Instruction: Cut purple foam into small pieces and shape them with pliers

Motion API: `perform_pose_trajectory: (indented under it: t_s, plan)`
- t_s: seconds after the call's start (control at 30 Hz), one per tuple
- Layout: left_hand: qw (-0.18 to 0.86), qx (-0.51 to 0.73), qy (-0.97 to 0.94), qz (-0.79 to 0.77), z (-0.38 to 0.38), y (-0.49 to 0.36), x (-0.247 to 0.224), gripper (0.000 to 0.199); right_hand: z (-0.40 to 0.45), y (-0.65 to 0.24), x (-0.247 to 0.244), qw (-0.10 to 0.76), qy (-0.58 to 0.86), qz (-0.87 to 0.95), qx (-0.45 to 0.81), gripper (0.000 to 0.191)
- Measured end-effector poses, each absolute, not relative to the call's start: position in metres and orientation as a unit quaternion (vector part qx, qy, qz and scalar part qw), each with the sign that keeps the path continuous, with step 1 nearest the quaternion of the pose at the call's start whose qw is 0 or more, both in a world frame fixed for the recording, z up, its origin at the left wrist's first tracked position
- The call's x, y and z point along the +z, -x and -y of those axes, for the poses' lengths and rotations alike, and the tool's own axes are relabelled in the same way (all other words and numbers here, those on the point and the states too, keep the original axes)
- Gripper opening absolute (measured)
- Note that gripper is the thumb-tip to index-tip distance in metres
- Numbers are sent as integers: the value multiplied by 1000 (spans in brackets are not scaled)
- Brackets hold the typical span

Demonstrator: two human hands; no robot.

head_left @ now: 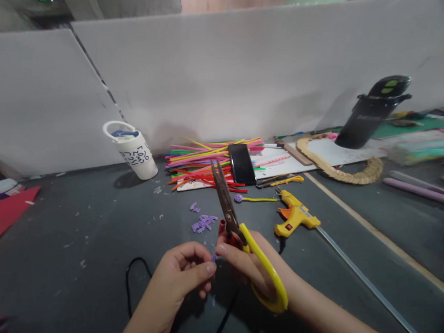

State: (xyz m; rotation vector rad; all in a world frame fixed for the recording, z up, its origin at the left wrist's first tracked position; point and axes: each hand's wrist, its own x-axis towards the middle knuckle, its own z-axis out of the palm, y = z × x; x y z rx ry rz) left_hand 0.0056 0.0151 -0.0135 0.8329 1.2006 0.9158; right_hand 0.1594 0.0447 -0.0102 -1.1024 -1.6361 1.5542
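My left hand (182, 275) is closed in a pinch on a small purple piece (214, 258), mostly hidden by the fingertips. Close beside it, my right hand (252, 263) grips yellow-handled scissors (226, 198), whose blades point up and away, slightly parted. A small red tube (222, 226) sticks up at the fingers of my right hand; I cannot tell how it is held. Just beyond my hands, several short purple cut pieces (204, 224) lie on the dark table (105, 220). Farther back rests a purple ball on a yellow-green stem (259, 199).
A yellow glue gun (297, 216) with a long clear stick (367, 281) lies at right. Behind are colourful craft stems (200, 155), a phone (242, 164), a white cup (137, 155), a braided ring (332, 171) and a black bottle (369, 114). Red paper (8, 213) lies left.
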Motion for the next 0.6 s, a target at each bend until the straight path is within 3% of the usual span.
perform_pose_trajectory:
  t_s: [0.17,0.33,0.6]
  plan:
    - [633,409,-374,-540,-16,-5,-16,15,-46,-158,-17,294,439,656,539,2]
    - [640,444,-345,-524,-15,-2,-14,10,-45,-159,-13,298,432,659,539,2]
    - [594,591,-269,-475,-16,1,-7,4,-34,-158,-14,237,477,796,287,47]
